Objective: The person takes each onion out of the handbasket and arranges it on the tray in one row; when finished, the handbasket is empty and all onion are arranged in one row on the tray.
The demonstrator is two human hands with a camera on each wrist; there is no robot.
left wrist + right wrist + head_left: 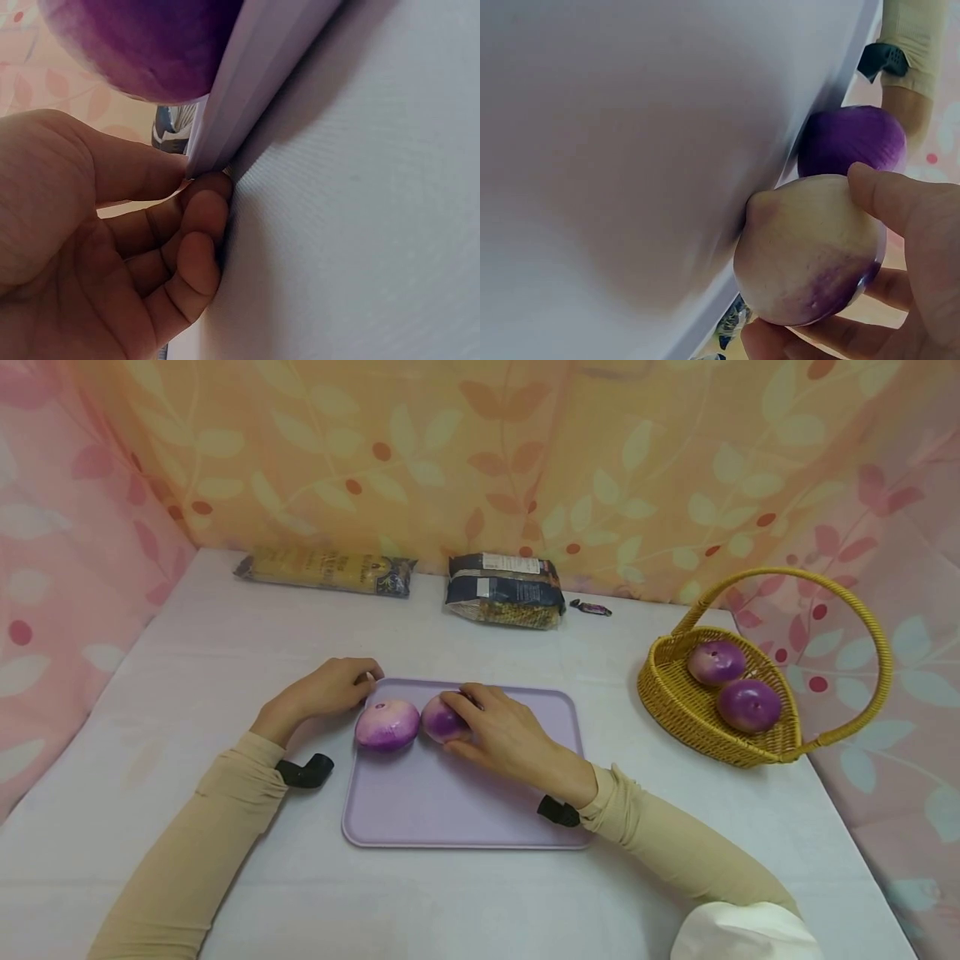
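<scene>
A purple-and-white turnip [387, 725] sits at the left side of the lilac tray [465, 802]. Close beside it, my right hand [510, 735] grips a second turnip [810, 255] on the tray, with thumb and fingers curled round its sides. My left hand [330, 689] is at the tray's far left corner. In the left wrist view its thumb is on the tray rim [225, 97] and the curled fingers are against the edge from below, pinching it. The first turnip's purple side shows just above that rim.
Right of the tray stands a yellow wicker basket [675, 714] with a tall handle, holding two turnips [750, 705]. Along the back lie a long yellow packet [322, 570], a dark-banded bag [506, 592] and a small wrapped sweet [592, 608]. Patterned curtains enclose the table.
</scene>
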